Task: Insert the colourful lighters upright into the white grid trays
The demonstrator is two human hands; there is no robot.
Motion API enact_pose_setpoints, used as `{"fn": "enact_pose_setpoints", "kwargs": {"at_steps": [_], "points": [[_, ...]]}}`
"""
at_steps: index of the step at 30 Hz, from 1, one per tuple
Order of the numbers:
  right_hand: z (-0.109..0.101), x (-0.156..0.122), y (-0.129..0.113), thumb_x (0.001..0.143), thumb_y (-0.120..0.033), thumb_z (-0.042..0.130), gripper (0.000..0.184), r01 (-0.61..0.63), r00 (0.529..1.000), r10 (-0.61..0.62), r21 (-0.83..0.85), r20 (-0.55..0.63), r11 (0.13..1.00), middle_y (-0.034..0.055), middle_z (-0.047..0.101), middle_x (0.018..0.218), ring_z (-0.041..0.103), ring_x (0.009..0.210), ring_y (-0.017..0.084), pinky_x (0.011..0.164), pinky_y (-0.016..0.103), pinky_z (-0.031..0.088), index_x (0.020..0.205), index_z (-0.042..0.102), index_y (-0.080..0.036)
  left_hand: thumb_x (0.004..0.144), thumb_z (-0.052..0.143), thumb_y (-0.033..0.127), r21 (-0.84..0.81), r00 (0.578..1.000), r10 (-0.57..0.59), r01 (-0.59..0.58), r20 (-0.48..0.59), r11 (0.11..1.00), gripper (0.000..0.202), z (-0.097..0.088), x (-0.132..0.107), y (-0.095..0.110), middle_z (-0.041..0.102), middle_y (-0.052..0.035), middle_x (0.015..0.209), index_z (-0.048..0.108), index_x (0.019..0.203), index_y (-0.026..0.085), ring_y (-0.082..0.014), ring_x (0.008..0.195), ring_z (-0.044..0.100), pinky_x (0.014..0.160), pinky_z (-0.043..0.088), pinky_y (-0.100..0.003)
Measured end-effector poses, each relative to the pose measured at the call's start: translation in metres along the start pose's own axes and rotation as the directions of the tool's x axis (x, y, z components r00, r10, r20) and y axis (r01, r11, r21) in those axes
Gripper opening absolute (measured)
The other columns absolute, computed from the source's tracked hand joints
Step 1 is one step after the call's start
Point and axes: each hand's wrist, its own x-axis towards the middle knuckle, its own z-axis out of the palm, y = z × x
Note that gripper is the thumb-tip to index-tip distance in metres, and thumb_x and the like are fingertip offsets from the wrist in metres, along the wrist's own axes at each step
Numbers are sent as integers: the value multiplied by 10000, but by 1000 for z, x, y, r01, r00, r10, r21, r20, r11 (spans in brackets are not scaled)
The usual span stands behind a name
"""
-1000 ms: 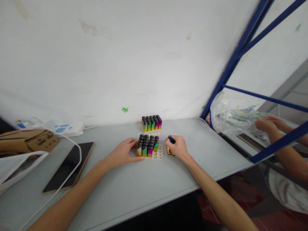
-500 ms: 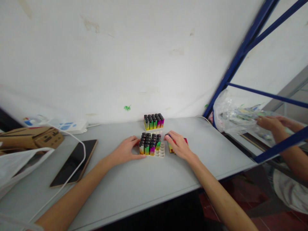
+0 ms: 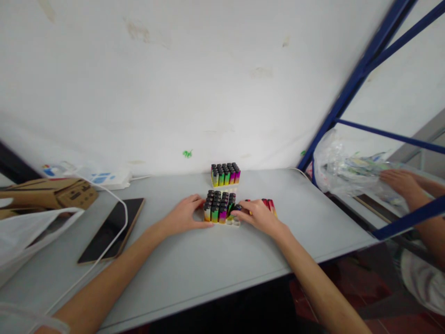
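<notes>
Near desk open, rear lighters before wall

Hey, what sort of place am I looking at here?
Probably a makeshift workroom, though I can't be certain: rows of lighters stand on a grey table against a marked white wall, with a cardboard box to the left and a blue metal frame to the right.

no readable text; carton print illegible

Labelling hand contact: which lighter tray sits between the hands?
The front tray, with open slots at its near-right corner; the rear tray stands beyond, nearer the wall.
</notes>
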Motion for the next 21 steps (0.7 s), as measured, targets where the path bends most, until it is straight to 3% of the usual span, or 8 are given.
{"fn": "enact_pose_setpoints", "kwargs": {"at_steps": [4,8,11,14,16,21], "points": [[6,4,-5,1040,-642,448,544,34,999,-35,-170,-6,985,61,687,717,579,611,175,605,281,325,807,659,-199,720,781,704,10,1000,8,-8,-1,1000,570,0,0,-1,653,-74,1002,697,977,201,-299,931,634,870,513,-410],[4,3,-4,1007,-653,523,545,9,1000,-10,-110,-10,994,34,668,694,577,619,165,609,280,332,719,616,-199,741,768,703,22,1000,4,-5,10,1000,573,0,0,-2,649,-80,1014,695,996,195,-301,940,636,856,511,-403],[-9,0,10,1076,-554,440,511,-103,981,90,-67,-174,992,21,633,689,569,641,169,649,289,372,740,606,-207,735,776,692,18,1000,9,-9,10,1000,553,-1,0,-2,653,-80,1009,692,966,197,-302,935,641,851,512,-399],[-19,-5,33,1089,-463,410,412,-253,898,192,-106,-397,962,64,659,812,609,754,207,748,319,438,878,642,-195,733,776,692,21,1000,18,-18,8,1000,544,-1,1,-2,657,-76,1005,690,959,205,-297,930,642,852,515,-399],[-21,-9,47,1059,-489,467,373,-354,859,253,-159,-446,922,88,663,881,623,811,228,783,335,463,970,663,-185,738,769,696,27,1000,18,-18,8,999,545,-1,1,-2,653,-74,994,687,960,205,-292,922,640,847,516,-395],[-12,-13,50,970,-650,576,460,-466,875,402,-251,-270,848,53,660,822,621,758,212,704,305,442,962,681,-202,742,745,725,42,1000,18,-18,5,999,576,0,2,-4,637,-70,981,681,959,195,-286,904,634,831,511,-391]]}}
